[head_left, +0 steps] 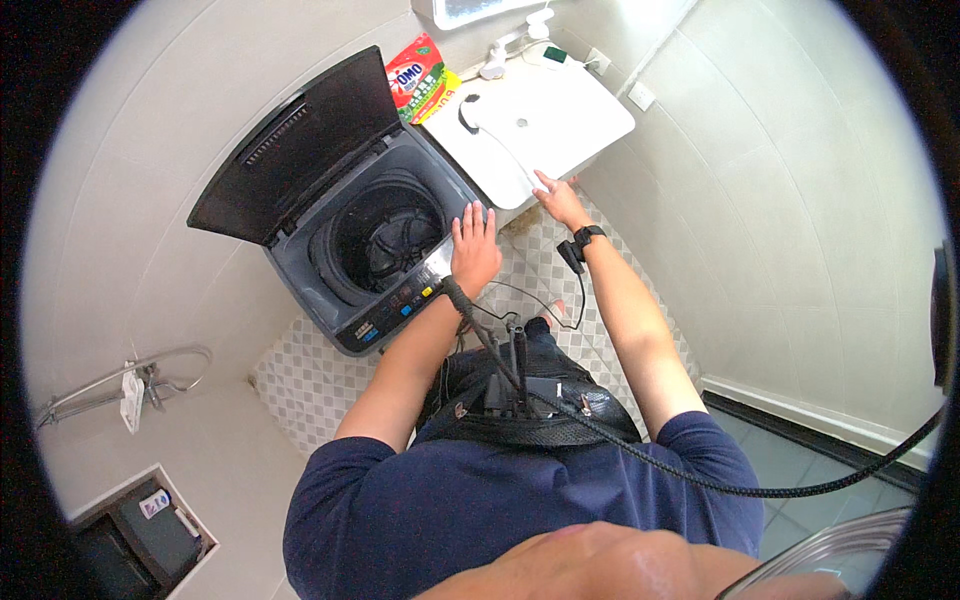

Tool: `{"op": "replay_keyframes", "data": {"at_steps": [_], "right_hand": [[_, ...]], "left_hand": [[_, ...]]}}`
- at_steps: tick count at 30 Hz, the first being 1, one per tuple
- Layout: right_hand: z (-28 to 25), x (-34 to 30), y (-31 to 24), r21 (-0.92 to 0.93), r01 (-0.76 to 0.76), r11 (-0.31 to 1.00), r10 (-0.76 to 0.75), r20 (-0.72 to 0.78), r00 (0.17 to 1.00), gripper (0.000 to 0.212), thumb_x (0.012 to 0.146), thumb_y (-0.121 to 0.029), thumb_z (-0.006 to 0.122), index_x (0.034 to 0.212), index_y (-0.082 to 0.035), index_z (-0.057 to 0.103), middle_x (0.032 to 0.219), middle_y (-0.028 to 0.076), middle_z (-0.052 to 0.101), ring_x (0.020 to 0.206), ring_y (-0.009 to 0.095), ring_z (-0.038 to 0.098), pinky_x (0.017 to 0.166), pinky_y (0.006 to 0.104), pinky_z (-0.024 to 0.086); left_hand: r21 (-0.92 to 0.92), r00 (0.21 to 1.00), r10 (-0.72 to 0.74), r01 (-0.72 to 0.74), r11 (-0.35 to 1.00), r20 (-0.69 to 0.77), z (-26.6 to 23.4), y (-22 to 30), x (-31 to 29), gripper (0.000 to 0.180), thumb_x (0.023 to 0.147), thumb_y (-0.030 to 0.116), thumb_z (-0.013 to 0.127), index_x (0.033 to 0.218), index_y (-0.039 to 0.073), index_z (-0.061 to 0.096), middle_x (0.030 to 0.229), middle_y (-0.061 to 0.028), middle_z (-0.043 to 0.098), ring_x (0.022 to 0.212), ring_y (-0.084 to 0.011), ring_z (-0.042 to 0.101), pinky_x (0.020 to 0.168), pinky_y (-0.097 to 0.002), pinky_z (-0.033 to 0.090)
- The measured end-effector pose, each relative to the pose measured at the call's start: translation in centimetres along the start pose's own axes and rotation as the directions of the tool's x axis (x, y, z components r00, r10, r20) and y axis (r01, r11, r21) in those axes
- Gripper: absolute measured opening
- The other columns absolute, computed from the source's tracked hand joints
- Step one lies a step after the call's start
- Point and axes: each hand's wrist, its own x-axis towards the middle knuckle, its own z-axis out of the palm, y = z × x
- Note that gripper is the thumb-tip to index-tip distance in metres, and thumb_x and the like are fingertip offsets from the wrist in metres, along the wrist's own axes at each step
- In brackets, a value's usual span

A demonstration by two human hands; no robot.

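A top-loading washing machine [452, 177] stands at left centre, its dark lid [300, 145] raised and the dark drum [385, 235] exposed. My left hand [474, 247] lies flat on the machine's near right corner, fingers stretched out, with nothing in it. At the near edge of the white washbasin [575, 110], my right hand [562, 202] has its thumb and forefinger around the end of a thin white handle. That handle appears to belong to a brush [470, 115] with a black head, lying over the basin. My other right fingers are partly hidden.
A red and green detergent bag [418, 80] stands between the lid and the basin. The tap [495, 62] is at the basin's back. A black cable [750, 490] crosses my body to the right. A shower fitting [140, 385] and a wall niche [150, 530] are at left.
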Motion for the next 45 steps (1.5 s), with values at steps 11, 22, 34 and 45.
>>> {"op": "replay_keyframes", "data": {"at_steps": [11, 22, 34, 45], "right_hand": [[-4.2, 1.1, 3.7, -0.365, -0.119, 0.923, 0.112, -0.042, 0.993, 0.058, 0.104, -0.035, 0.067, 0.161, -0.027, 0.062, 0.132, 0.027, 0.076, 0.122, 0.047, 0.073, 0.106, 0.055, 0.058], [-9.3, 3.8, 3.9, -0.597, -0.259, 0.759, 0.193, -0.173, 0.966, 0.051, 0.108, -0.026, 0.059, 0.159, -0.019, 0.062, 0.127, 0.023, 0.08, 0.117, 0.042, 0.077, 0.098, 0.0575, 0.062], [-7.9, 1.7, 2.0, -0.496, -0.117, 0.86, 0.134, 0.0, 0.991, 0.054, 0.106, -0.03, 0.067, 0.16, -0.022, 0.063, 0.134, 0.022, 0.077, 0.122, 0.044, 0.075, 0.103, 0.0545, 0.06], [-6.1, 2.9, -0.5, -0.434, 0.017, 0.901, 0.027, 0.096, 0.995, 0.047, 0.11, -0.034, 0.057, 0.15, -0.014, 0.07, 0.127, 0.026, 0.078, 0.118, 0.046, 0.074, 0.103, 0.0545, 0.059]], "left_hand": [[0.011, 1.0, 0.009, -0.009, 1.0, 0.009, 0.3, -0.1, -0.3, 0.086, 0.094, 0.031, 0.072, 0.17, 0.002, 0.043, 0.179, -0.0283, 0.034, 0.167, -0.042, 0.032, 0.134, -0.0626, 0.025], [0.038, 1.0, -0.005, 0.004, 0.999, 0.017, 0.2, 0.1, 0.0, 0.085, 0.095, 0.031, 0.071, 0.17, 0.003, 0.043, 0.179, -0.0275, 0.034, 0.167, -0.0411, 0.032, 0.134, -0.0625, 0.025], [0.028, 0.998, -0.011, 0.01, 1.0, 0.055, 0.2, 0.2, 0.1, 0.09, 0.095, 0.033, 0.074, 0.172, 0.003, 0.04, 0.181, -0.0276, 0.031, 0.168, -0.0424, 0.028, 0.135, -0.0627, 0.023], [-0.006, 1.0, 0.001, -0.001, 1.0, 0.022, 0.3, 0.3, 0.1, 0.086, 0.093, 0.027, 0.071, 0.17, 0.002, 0.043, 0.18, -0.028, 0.032, 0.168, -0.0428, 0.03, 0.134, -0.0629, 0.024]]}}
